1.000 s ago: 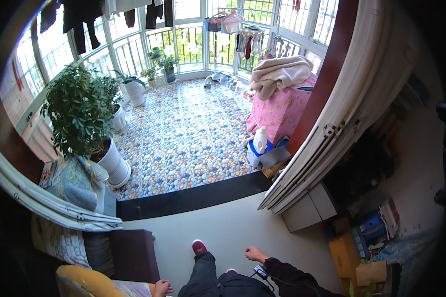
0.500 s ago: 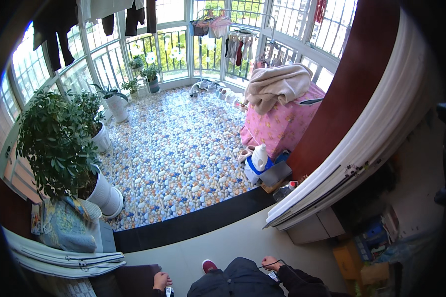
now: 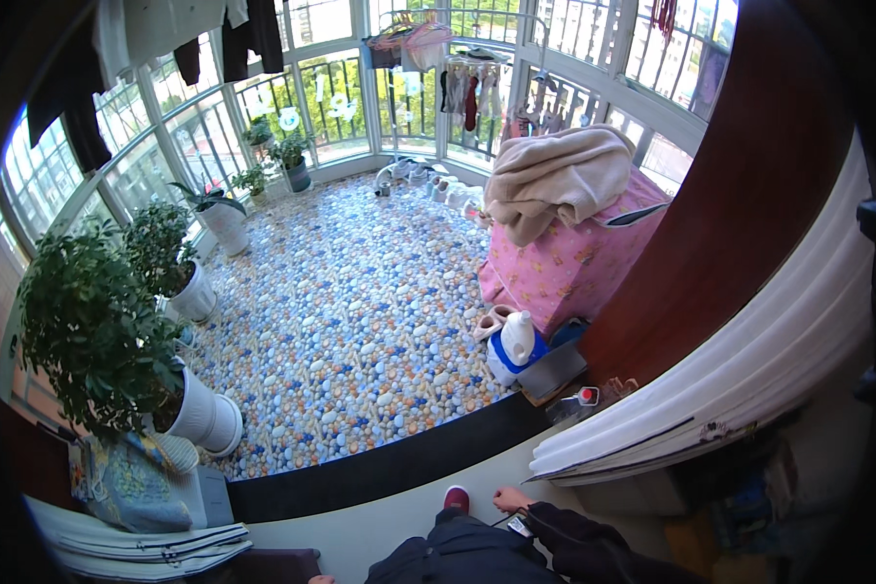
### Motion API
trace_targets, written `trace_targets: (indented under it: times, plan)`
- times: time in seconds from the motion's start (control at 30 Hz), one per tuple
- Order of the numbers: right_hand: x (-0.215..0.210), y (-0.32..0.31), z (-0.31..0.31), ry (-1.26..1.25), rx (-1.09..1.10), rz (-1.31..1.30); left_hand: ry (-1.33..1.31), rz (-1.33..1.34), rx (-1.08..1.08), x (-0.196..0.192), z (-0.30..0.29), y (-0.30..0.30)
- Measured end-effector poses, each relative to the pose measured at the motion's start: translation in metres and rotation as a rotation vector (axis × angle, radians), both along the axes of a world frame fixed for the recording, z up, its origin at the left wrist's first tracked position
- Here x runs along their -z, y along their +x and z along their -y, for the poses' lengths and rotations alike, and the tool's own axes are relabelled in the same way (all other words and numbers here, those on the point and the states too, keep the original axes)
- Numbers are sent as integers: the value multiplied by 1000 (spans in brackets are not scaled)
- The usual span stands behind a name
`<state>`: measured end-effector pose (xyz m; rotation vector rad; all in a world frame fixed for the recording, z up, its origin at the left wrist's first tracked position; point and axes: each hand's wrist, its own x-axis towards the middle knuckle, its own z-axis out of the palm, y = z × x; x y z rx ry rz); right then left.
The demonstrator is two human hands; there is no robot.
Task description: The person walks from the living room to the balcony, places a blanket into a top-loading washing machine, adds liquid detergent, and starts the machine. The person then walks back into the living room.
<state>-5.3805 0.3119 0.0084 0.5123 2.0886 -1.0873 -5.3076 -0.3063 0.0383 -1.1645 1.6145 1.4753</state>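
Curtain [image 3: 701,389], white and gathered, hangs to the right of my right hand [image 3: 511,500], apart from it. I judge it soft, limp and light, hardly fragile; best grip: a bunched fold near the dark-lined lower edge. Right fingers look loosely curled; I cannot tell whether anything is held. Left hand [image 3: 322,580] barely enters at the bottom, near a dark purple seat [image 3: 277,566]; contact and finger opening, cannot tell. Seat probably padded, heavier; grip beneath its rim.
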Motion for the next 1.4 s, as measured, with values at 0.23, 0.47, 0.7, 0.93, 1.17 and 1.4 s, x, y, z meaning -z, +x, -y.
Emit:
trace_targets:
  times: [0.23,0.47,0.7,0.93,1.17,1.4]
  plan:
    - [-13,-76,-45,96,-22,11,-17,-43,69,-16,-54,-47]
    - [-6,-92,-43,1,-16,11,-29,-123,48,-34,-85,-125]
    - [28,-100,-42,-6,-125,188,-17,-35,103,-36,-100,-178]
    - [-1,-157,-42,-94,227,259,28,-91,101,-26,-82,-265]
    - [-52,-254,-5,-56,213,73,-37,-194,45,-51,-81,-365]
    - [-56,-310,-27,29,123,-18,5,-102,51,-34,-95,-388]
